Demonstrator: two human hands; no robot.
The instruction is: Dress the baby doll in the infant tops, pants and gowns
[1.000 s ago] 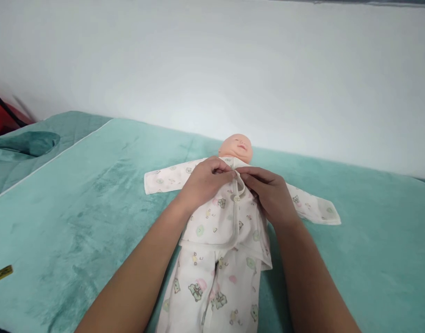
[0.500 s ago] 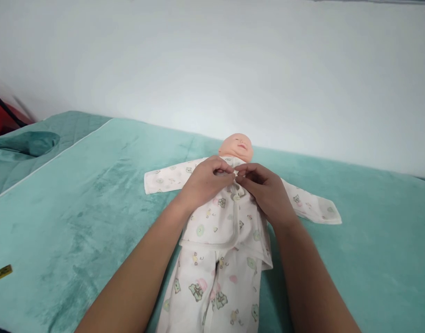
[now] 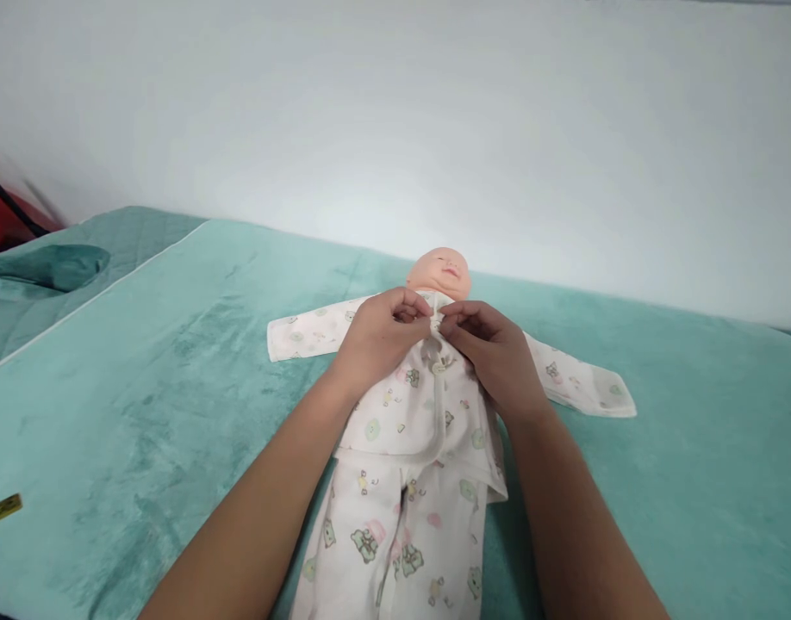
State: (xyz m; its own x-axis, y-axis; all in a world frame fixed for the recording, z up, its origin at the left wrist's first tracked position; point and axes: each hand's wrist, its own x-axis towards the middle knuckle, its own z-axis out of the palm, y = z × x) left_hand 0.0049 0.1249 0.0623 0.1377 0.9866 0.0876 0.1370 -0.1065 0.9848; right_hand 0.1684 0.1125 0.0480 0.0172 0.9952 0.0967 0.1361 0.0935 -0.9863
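A baby doll lies on its back, head toward the wall, dressed in a white printed jacket and matching trousers. At the upper chest, my left hand pinches the jacket's front edge. Just to its right, my right hand pinches the opposite edge of the same opening, the fingertips of both hands nearly meeting. A pale button shows on the front strip below the fingers. Whatever lies between the fingertips is too small to make out. The jacket's sleeves spread out to both sides.
A teal plush cover with a white seam lies under the doll. Behind stands a white wall. A yellow strip with dark marks rests at the left edge, and a red and black object sits at the far left.
My fingertips have shifted slightly at the jacket's neckline, the left ones a little to the left. Both hands still pinch the cloth, and the doll lies as before.
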